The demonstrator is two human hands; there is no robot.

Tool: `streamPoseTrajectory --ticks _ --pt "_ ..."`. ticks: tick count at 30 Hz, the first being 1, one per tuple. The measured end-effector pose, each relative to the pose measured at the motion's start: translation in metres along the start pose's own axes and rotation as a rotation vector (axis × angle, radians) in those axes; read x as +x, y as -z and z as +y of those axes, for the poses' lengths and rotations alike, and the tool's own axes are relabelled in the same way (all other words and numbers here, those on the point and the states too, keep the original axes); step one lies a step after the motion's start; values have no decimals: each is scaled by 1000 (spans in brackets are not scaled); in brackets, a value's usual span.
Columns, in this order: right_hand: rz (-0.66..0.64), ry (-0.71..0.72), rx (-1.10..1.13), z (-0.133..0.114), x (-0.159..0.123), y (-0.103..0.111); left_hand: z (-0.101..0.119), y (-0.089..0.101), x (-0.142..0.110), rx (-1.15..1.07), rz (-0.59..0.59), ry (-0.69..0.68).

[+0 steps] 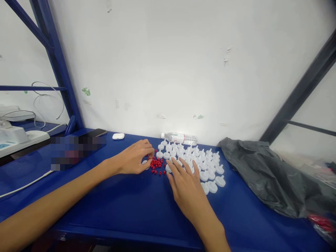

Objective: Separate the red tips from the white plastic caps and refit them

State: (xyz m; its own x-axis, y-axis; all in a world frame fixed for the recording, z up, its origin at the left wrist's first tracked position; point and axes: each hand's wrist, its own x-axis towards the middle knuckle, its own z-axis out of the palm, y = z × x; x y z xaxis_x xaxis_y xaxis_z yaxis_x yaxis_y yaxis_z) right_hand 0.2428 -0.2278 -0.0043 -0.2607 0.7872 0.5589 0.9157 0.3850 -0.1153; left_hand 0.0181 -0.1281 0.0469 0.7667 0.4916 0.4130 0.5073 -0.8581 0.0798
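White wall [157,63] — blue tabletop [141,206]

Bottle [181,138] lying down, white case [118,136], grey bag [262,171]

No lettering you can read
The clear bottle [187,139] before you carries a label [175,135] with a green patch, its print too small to make out; blue marks [5,145] on the white power strip [36,137] at your left are unclear, and the phone [97,132] is largely pixelated.
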Motion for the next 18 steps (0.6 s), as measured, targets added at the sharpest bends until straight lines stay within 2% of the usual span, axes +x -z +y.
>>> streamPoseTrajectory --ticks 4,8,13,18 --pt "-38 13 -23 1 -1 -2 -4 6 0 101 -98 25" --pt "-10 -20 -13 0 2 3 -6 9 -1 176 -150 50" --pt "2 -28 -47 1 1 1 -11 1 -3 158 -158 62" --pt "-60 -1 -30 3 -1 -3 -12 -7 -3 132 -209 57"
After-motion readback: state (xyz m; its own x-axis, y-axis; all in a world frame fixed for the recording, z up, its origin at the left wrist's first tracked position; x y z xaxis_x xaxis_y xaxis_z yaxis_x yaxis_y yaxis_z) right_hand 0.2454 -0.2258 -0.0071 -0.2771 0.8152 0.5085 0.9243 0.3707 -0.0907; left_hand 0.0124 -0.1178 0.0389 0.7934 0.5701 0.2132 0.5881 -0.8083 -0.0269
